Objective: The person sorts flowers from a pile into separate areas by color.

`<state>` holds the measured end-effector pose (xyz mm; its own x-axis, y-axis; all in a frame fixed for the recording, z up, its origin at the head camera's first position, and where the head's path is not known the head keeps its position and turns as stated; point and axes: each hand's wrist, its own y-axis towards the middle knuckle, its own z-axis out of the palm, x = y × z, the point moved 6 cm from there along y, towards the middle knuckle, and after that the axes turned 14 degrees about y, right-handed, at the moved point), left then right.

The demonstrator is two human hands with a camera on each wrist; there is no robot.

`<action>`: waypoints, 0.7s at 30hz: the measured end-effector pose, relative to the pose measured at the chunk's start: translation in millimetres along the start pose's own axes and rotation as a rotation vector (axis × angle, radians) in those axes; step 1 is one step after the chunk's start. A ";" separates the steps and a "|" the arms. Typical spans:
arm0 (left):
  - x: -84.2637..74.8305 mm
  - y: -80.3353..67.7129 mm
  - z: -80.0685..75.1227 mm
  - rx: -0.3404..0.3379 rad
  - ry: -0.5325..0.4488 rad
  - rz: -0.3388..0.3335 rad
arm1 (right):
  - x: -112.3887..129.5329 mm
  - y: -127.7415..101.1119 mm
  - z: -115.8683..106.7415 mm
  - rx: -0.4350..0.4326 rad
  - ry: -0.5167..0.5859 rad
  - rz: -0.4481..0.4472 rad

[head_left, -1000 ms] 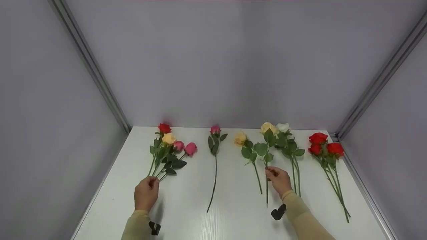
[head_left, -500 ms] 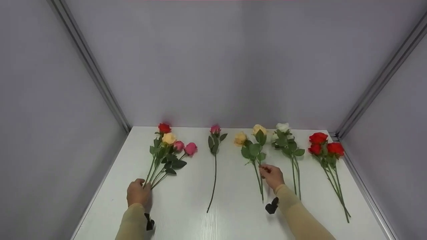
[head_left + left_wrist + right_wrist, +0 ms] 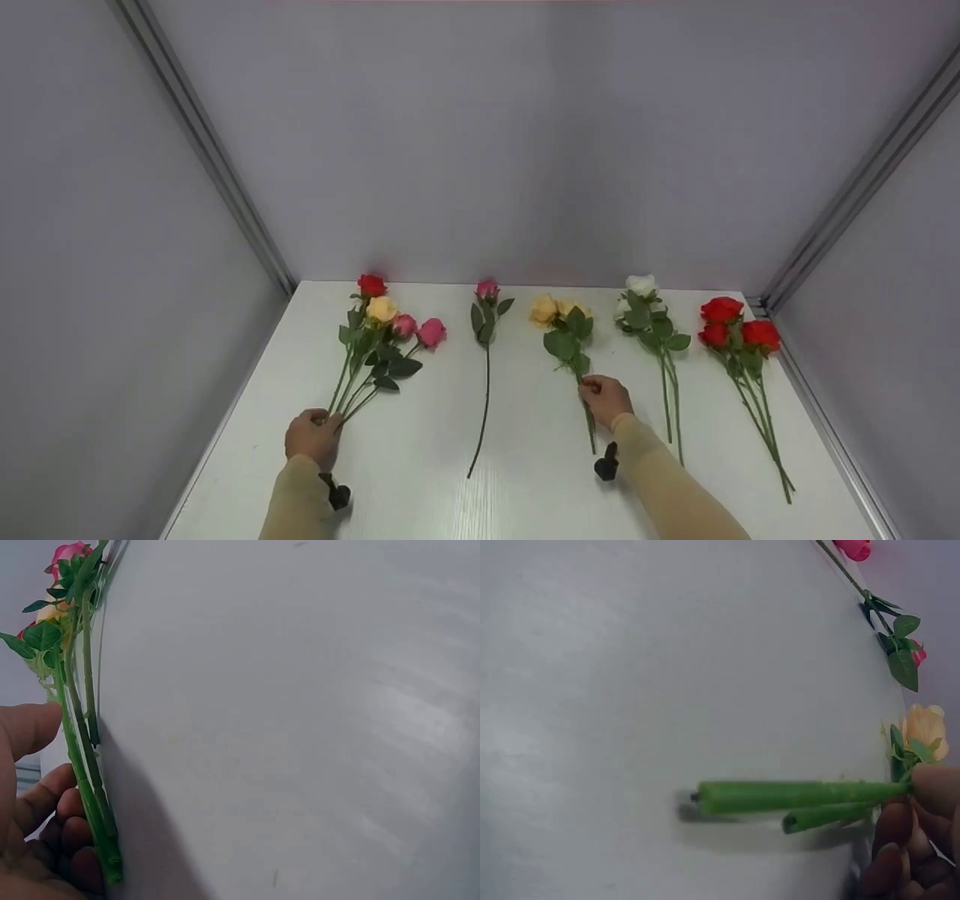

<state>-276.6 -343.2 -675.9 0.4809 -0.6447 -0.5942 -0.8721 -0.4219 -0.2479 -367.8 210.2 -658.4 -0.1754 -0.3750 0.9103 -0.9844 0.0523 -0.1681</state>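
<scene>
Head view | right hand [image 3: 606,400] pinches round green stem [image 3: 772,796] (ruffled yellow roses [image 3: 544,310]) | left hand [image 3: 311,436] loosely apart, touching slender stems [image 3: 75,754]

Gaps either side (lone rose [image 3: 486,324] between)

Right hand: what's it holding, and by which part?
The right hand pinches a yellow rose by its green stem, below the leaves; whether the second stem is gripped too, I can't tell.

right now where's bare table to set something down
Bare white tabletop lies between the left hand and the single pink rose, and between that rose's stem and the right hand. Crowded: across the row of yellow roses, white roses and red roses.
</scene>
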 end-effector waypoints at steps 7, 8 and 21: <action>-2.6 0.8 -3.4 0.009 -0.004 -0.005 | -12.0 -3.4 0.5 -0.038 -0.010 -0.020; -3.0 0.4 -4.0 0.012 -0.003 -0.005 | -14.2 -4.3 1.4 -0.039 -0.015 -0.024; -2.5 3.6 -3.6 -0.002 0.033 0.008 | -26.1 -19.0 5.7 -0.023 -0.036 -0.072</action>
<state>-280.6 -345.4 -672.6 0.4769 -0.6684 -0.5708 -0.8756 -0.4179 -0.2422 -344.4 213.7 -681.2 -0.1034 -0.4117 0.9054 -0.9946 0.0446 -0.0933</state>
